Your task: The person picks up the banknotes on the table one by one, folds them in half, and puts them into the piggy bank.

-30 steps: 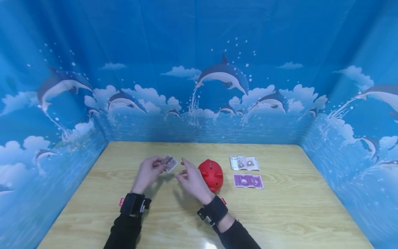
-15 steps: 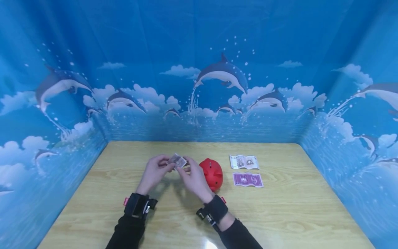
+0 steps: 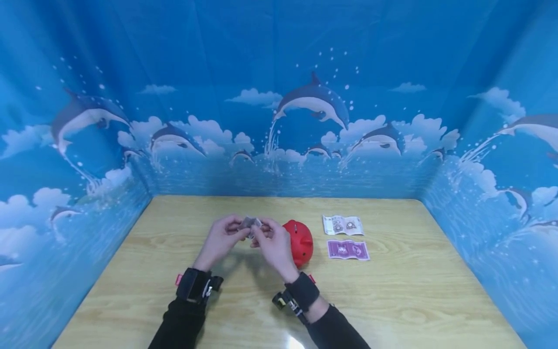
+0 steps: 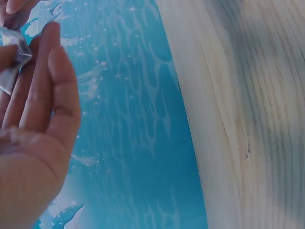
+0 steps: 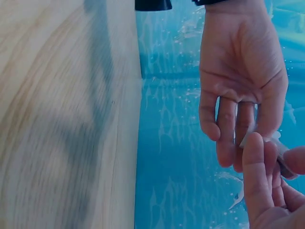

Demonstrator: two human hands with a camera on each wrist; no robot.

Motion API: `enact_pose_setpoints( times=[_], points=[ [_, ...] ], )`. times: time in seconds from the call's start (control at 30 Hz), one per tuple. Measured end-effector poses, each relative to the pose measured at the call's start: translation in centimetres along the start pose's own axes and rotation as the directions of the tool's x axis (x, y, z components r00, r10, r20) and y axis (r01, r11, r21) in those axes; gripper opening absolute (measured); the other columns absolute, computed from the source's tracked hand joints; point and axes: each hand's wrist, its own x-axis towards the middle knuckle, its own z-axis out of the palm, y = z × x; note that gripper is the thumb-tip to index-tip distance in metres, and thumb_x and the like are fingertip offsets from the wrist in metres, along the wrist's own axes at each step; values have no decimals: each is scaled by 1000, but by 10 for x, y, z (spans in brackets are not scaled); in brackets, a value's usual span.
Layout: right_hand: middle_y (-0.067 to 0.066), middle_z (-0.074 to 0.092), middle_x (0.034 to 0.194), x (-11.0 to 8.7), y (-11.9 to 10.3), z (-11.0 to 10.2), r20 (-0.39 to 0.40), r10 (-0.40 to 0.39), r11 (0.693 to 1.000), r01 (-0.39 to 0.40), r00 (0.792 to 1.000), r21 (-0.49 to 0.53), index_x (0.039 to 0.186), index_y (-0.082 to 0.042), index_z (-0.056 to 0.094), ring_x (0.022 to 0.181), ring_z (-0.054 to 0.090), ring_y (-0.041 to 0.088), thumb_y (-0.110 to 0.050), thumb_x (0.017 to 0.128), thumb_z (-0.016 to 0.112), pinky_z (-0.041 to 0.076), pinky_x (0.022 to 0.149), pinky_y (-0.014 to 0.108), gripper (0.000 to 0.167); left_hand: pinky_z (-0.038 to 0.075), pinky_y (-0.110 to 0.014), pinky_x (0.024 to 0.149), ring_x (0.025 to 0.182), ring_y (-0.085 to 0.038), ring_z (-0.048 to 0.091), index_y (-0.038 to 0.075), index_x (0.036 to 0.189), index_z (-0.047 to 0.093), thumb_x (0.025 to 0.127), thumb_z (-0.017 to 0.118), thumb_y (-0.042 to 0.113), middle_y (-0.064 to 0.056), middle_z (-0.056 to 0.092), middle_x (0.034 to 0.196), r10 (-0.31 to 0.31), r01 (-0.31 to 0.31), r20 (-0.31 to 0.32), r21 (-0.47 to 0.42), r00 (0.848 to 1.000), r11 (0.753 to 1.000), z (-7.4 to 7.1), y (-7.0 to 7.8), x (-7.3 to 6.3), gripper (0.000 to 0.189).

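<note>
Between my two hands a small grey-brown banknote point(image 3: 249, 223), creased and partly covered by fingers, is held above the table. My left hand point(image 3: 220, 241) pinches its left side between thumb and fingers. My right hand point(image 3: 275, 244) pinches the right side, its fingertips close to the left ones. In the left wrist view a folded corner of the banknote point(image 4: 20, 55) shows under the thumb. Just right of the right hand stands a red piggy bank point(image 3: 301, 242) with a slot on top, its left side hidden by that hand.
Two more banknotes lie flat at the right of the piggy bank: a pale one point(image 3: 343, 225) farther back and a purple one point(image 3: 348, 249) nearer. The wooden table point(image 3: 418, 281) ends at a blue dolphin-print curtain point(image 3: 279, 174) at the back and sides.
My right hand has come up to the banknote and taken hold of its right side. The left hand has moved right with it, and the banknote now looks more folded.
</note>
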Motion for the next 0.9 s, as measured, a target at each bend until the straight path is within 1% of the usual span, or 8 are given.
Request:
enact_pose_setpoints(
  times=[0.1, 0.23, 0.37, 0.53, 0.67, 0.73, 0.83, 0.9],
  points=[
    [34, 65, 98, -3, -9, -1, -12, -11, 1000, 11, 1000, 0, 122, 12, 59, 81, 67, 49, 0, 94, 59, 61, 68, 42, 30, 58, -38, 81, 93, -21, 71, 3, 110, 68, 92, 69, 26, -15, 73, 107, -8, 8, 30, 8, 1000, 1000, 1, 2, 1, 29],
    [34, 64, 99, -2, -8, -4, -11, -10, 1000, 10, 1000, 6, 121, 12, 60, 80, 68, 45, -1, 95, 59, 61, 68, 39, 29, 58, -38, 83, 96, -23, 70, 6, 113, 69, 95, 64, 32, -12, 72, 107, -2, 3, 53, -6, 999, 1000, 0, 3, 1, 32],
    [34, 63, 99, -1, -7, -5, -9, -2, 1000, 2, 1000, 16, 121, 10, 61, 80, 69, 42, -3, 95, 60, 61, 68, 37, 29, 58, -36, 83, 97, -25, 70, 6, 114, 70, 96, 62, 34, -12, 72, 110, 28, -28, 66, -8, 997, 1000, -1, 2, 2, 35],
    [33, 63, 99, -2, -8, -4, -13, 3, 1000, -3, 1000, 23, 121, 11, 61, 80, 70, 40, -3, 95, 60, 61, 69, 38, 29, 57, -32, 83, 99, -30, 68, 6, 116, 70, 96, 62, 33, -12, 72, 112, 46, -45, 76, -13, 996, 999, -3, 2, -1, 34],
    [31, 65, 100, -2, -8, -4, -11, 12, 1000, -11, 1000, 20, 121, 8, 62, 81, 70, 40, -4, 96, 60, 61, 71, 39, 28, 57, -32, 82, 98, -34, 68, 8, 114, 71, 95, 64, 32, -11, 72, 110, 62, -62, 71, -13, 996, 998, -3, 1, -2, 31],
    [31, 65, 100, -2, -7, -4, -8, 7, 1000, -7, 1000, 18, 122, 8, 62, 83, 69, 43, -4, 96, 60, 61, 71, 39, 28, 57, -33, 82, 96, -30, 69, 9, 113, 72, 95, 65, 31, -10, 72, 109, 67, -68, 69, 0, 995, 998, -2, 1, -1, 29],
    [31, 65, 101, -2, -6, -4, 2, -1, 1000, 1, 1000, 26, 124, 8, 60, 85, 68, 47, -5, 96, 59, 61, 71, 40, 30, 56, -32, 82, 92, -18, 69, 10, 111, 72, 95, 65, 28, -8, 73, 107, 75, -77, 71, 24, 995, 997, 0, -1, 0, 25],
    [31, 66, 101, -2, -6, -4, 8, -4, 999, 4, 1000, 32, 125, 9, 60, 85, 68, 48, -5, 97, 59, 61, 71, 41, 31, 56, -32, 82, 91, -12, 69, 9, 111, 71, 96, 64, 25, -9, 72, 107, 83, -85, 77, 30, 994, 996, 1, -1, 0, 23]
  ],
)
